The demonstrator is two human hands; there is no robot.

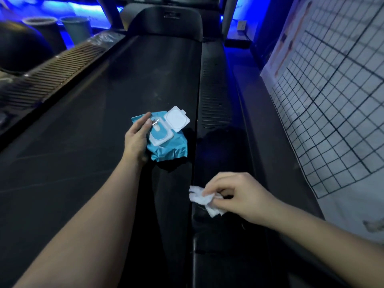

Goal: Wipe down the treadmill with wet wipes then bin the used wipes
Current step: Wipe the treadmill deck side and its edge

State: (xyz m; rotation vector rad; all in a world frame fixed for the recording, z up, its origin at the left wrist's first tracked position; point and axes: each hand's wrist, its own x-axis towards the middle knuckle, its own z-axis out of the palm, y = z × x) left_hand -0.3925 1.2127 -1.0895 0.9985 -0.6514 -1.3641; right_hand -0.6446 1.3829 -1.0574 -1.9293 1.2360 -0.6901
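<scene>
A black treadmill belt runs away from me down the middle of the view. On it lies a teal pack of wet wipes with its white flip lid swung open. My left hand rests on the pack's left side, fingers fairly straight, fingertips by the opening. My right hand pinches a crumpled white wipe over the treadmill's right side rail.
A ribbed left side rail borders the belt. Two bins and a dark round object stand at the far left. A white sheet with a black grid hangs along the right. The treadmill's uprights rise at the far end.
</scene>
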